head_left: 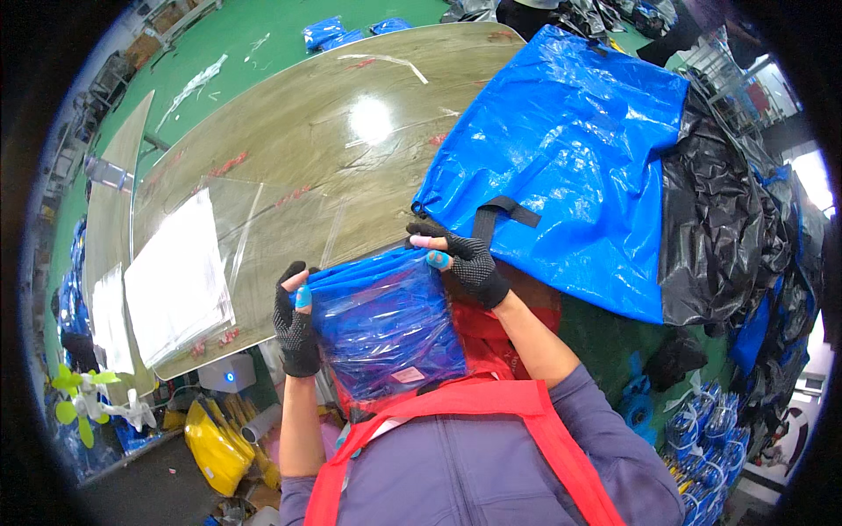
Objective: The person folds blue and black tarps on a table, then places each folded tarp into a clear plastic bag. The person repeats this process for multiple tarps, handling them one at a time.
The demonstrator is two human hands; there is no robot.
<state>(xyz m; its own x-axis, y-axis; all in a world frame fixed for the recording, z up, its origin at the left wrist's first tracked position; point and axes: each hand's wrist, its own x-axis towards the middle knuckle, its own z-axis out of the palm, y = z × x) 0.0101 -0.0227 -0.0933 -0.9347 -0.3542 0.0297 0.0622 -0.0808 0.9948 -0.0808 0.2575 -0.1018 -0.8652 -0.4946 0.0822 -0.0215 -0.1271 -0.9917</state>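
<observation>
A folded blue tarpaulin-like piece in a clear plastic bag [386, 324] is held upright against my front, with a small pale label low on it. My left hand [298, 324] pinches the bag's upper left corner, and my right hand [469, 263] grips the upper right corner. Both hands wear black dotted gloves with some fingertips bare; blue wraps cover the thumbs, and a pink one sits on a right finger. Just beyond my right hand lies a large blue waterproof bag [561, 167] with a black strap [509, 212]. Any fingers behind the plastic are hidden.
The blue bag overlaps the worn table [324, 123], beside crumpled black sheeting [710, 219]. Clear plastic bags [180, 276] lie flat at the table's left. A small green-bladed fan [83, 394] stands lower left, near yellow folded pieces [215, 447]. Bundled blue packages [706, 447] sit lower right.
</observation>
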